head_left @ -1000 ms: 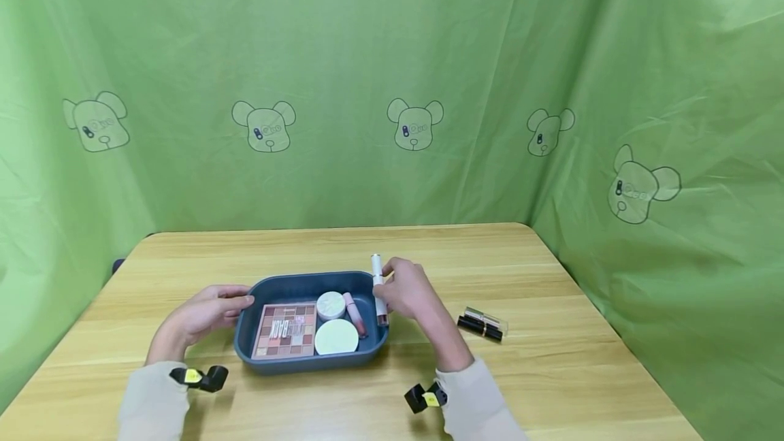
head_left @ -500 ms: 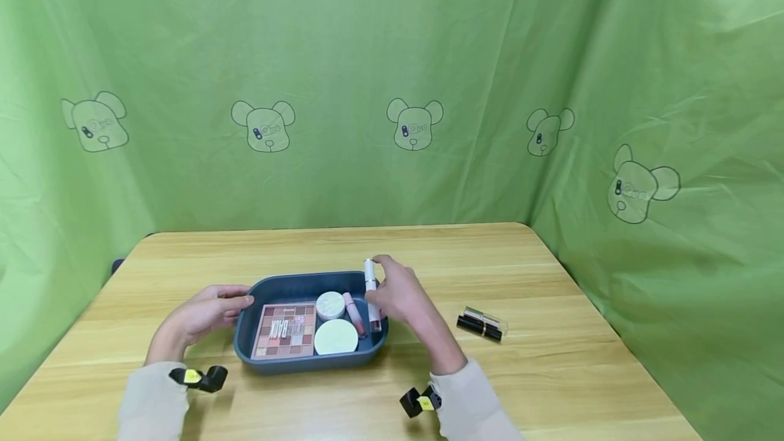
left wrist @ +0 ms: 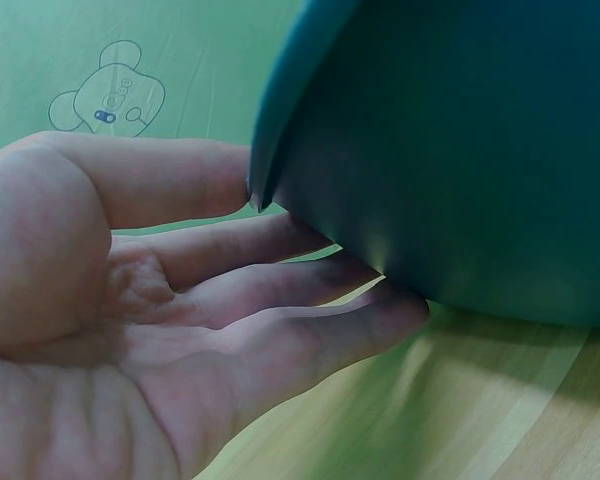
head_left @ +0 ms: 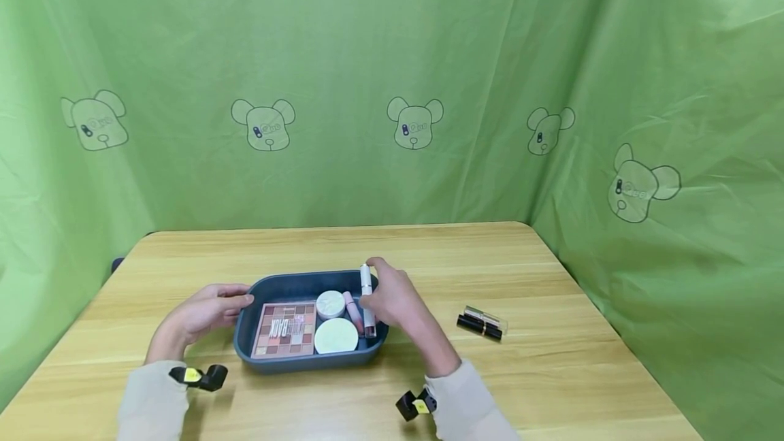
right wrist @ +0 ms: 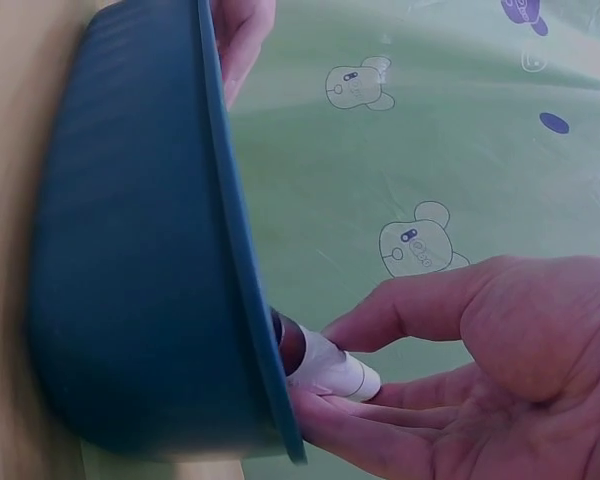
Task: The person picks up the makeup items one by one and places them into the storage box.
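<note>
A dark blue tray (head_left: 306,363) sits on the table. My left hand (head_left: 205,315) is at its left end, fingers fairly straight against the outer wall (left wrist: 460,190), thumb tip at the rim. My right hand (head_left: 398,298) pinches a white-capped lip gloss tube (head_left: 367,284) between thumb and fingers, inside the tray's right end; its dark reddish clear end points down toward the tray floor. In the right wrist view the rim hides part of the lip gloss tube (right wrist: 320,365). Beside it lies a pink lip gloss (head_left: 353,312).
Also in the tray are an eyeshadow palette (head_left: 284,330), a small round white jar (head_left: 331,304) and a round pale compact (head_left: 336,337). On the table to the right lie a black tube (head_left: 480,327) and a clear-and-silver tube (head_left: 486,317). Green curtains (head_left: 343,175) surround the table.
My right hand has carried the white-capped lip gloss tube left and lower, from the tray's right rim to inside it, near the pink lip gloss. My left hand has stayed in place.
</note>
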Action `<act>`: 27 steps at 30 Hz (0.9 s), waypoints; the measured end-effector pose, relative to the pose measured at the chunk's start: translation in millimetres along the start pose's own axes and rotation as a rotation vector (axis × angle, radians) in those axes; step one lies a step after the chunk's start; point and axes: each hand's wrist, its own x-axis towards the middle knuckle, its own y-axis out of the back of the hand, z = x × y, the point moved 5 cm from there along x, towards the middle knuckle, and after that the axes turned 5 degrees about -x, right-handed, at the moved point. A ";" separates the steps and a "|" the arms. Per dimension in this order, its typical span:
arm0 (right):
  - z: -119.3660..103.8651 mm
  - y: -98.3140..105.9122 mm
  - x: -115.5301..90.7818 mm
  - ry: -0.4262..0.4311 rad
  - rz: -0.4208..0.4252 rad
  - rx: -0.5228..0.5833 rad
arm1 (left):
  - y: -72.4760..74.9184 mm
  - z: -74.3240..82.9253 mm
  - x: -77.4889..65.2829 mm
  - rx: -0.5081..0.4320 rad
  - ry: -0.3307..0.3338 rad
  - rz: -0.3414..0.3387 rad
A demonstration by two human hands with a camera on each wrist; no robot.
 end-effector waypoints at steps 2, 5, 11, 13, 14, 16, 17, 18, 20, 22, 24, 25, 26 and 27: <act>-0.3 -1.6 0.5 -0.007 0.005 -0.022 | 0.0 0.0 0.2 -0.003 -0.001 -0.001; -1.2 -3.7 0.8 0.000 0.021 -0.064 | 0.3 -0.3 0.4 -0.005 -0.001 -0.004; -3.4 -8.4 0.7 0.034 0.040 -0.090 | 1.2 -0.9 0.9 -0.003 -0.002 -0.004; -3.8 -10.3 0.7 0.030 0.040 -0.089 | 1.1 -0.4 0.7 -0.003 -0.002 -0.003; -4.2 -11.1 0.6 0.031 0.039 -0.091 | 0.9 -0.1 0.5 -0.002 -0.002 -0.003; -5.0 -13.1 0.1 0.030 0.036 -0.093 | 0.8 0.5 0.2 0.001 0.001 -0.001; -5.7 -13.8 -0.2 0.031 0.036 -0.095 | 0.8 0.5 0.2 0.003 0.001 0.000; -6.1 -14.5 -0.5 0.033 0.036 -0.099 | 0.8 0.5 0.1 0.003 0.004 0.002; -6.7 -16.3 -1.0 0.042 0.038 -0.104 | 0.8 0.2 0.2 0.006 0.004 0.003; -6.8 -18.2 -1.2 0.046 0.043 -0.108 | 0.9 0.1 0.2 0.002 0.008 0.008; -6.8 -20.5 -1.3 0.048 0.043 -0.109 | 0.8 0.1 0.2 0.002 0.006 0.005; -6.8 -21.8 -1.3 0.050 0.044 -0.115 | 0.7 0.0 0.2 0.001 0.003 0.002; -7.0 -23.0 -1.2 0.053 0.046 -0.121 | 0.7 -0.1 0.2 -0.001 0.003 0.002; -7.2 -24.2 -1.1 0.056 0.048 -0.130 | 0.7 -0.1 0.2 -0.004 0.003 0.001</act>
